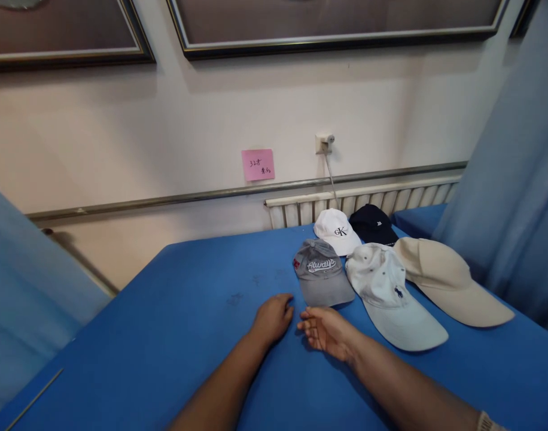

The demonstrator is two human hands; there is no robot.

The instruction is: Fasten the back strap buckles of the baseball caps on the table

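Observation:
My left hand (273, 318) rests on the blue surface, back upward, thumb and forefinger slightly apart; its other fingers are mostly hidden. Just right of it, my right hand (326, 331) is turned with the palm showing, fingers loosely bent and nothing in them. Closest to both hands is a grey baseball cap (323, 284) with white "Always" lettering. A pale baseball cap (390, 299) with a small dark emblem lies to its right, partly over a beige long-brimmed cap (448, 278). Behind them sit a white cap (337, 230) with black letters and a dark navy cap (371, 224).
The blue-covered table (166, 335) reaches the wall, with a radiator (301, 211) and metal rail (211, 194) behind it. A thin stick (34, 400) lies at the near left edge. Blue curtains (511, 197) hang on both sides. A pink note (258, 165) is on the wall.

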